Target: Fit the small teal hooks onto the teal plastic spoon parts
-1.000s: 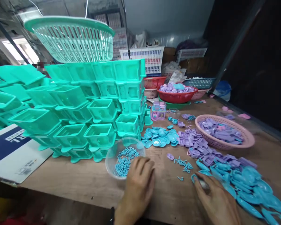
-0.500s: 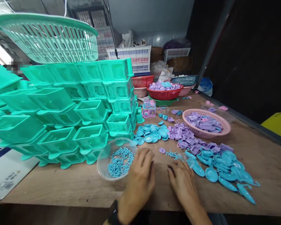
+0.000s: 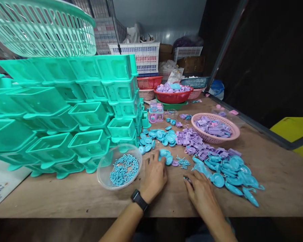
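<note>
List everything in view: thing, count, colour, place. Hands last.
table: one, bare wood, under everything
open boxes: many, teal, stacked at left
slotted basket: one, teal, on top of the stack
clear bowl: one, holds small blue hook pieces, in front of the stack
round dishes: a heap, blue, centre of table
square pieces: a heap, purple, right of the dishes
pink basket: one, holds purple pieces, right of centre
spoon-like pieces: a heap, blue, at right front
red basket: one, holds purple pieces, at back
small assembled box: one, pink and purple, beside the stack
left hand: wears a black watch, fingertips at blue dishes
right hand: on table beside the spoon-like pieces; what it pinches cannot be told
</note>
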`<control>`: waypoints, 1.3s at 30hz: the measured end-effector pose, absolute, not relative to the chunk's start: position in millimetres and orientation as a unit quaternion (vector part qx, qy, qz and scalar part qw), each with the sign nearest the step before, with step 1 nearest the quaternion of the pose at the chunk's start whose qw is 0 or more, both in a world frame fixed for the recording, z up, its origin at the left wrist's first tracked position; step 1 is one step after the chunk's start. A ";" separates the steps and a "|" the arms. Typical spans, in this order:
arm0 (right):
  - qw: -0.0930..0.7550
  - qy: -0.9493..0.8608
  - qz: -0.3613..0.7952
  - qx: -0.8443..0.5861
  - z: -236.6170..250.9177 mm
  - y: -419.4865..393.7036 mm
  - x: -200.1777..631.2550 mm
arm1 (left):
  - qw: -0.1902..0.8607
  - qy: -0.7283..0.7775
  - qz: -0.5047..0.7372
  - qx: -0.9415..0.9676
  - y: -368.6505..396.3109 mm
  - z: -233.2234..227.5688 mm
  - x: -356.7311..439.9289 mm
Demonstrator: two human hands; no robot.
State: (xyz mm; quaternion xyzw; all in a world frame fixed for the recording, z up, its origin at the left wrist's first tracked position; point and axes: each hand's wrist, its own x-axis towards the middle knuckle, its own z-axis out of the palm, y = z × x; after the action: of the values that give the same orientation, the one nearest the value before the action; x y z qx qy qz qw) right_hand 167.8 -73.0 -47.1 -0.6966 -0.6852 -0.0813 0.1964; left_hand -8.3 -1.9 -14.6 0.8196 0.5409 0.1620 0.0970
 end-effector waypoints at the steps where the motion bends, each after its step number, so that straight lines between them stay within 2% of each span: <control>1: 0.196 -0.690 -0.076 -0.693 -46.7 -73.1 169.8 | 0.120 0.516 0.183 0.828 -10.5 -16.1 -14.8; 7: 0.210 -0.707 -0.050 -0.674 -35.4 -71.4 179.7 | 0.253 0.451 0.341 0.785 -35.7 -31.1 -46.1; 11: 0.272 -0.717 -0.026 -0.641 -22.0 -71.0 174.6 | 0.240 0.487 0.374 0.751 -39.7 -35.9 -46.1; 15: 0.345 -0.727 0.053 -0.590 -12.8 -71.0 162.4 | 0.207 0.495 0.365 0.761 -35.3 -28.5 -38.0; 20: 0.308 -0.718 0.100 -0.616 -14.1 -75.9 159.6 | 0.180 0.492 0.331 0.785 -32.4 -19.8 -36.1; 24: 0.293 -0.714 0.101 -0.628 -14.2 -79.3 163.9 | 0.173 0.496 0.361 0.770 -37.8 -25.5 -37.4; 31: 0.378 -0.631 0.185 -0.652 -10.9 -78.3 152.8 | 0.229 0.479 0.390 0.752 -41.1 -29.9 -38.2; 39: 0.423 -0.569 0.219 -0.670 -18.6 -82.8 134.8 | 0.210 0.471 0.424 0.744 -45.9 -19.8 -32.5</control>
State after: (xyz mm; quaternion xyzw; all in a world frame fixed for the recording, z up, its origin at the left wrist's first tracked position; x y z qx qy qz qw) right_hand 134.8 -82.8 -18.6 -0.6703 -0.5689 0.2187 0.4234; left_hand -32.5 -45.9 -19.8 0.7442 0.4712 0.4243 0.2100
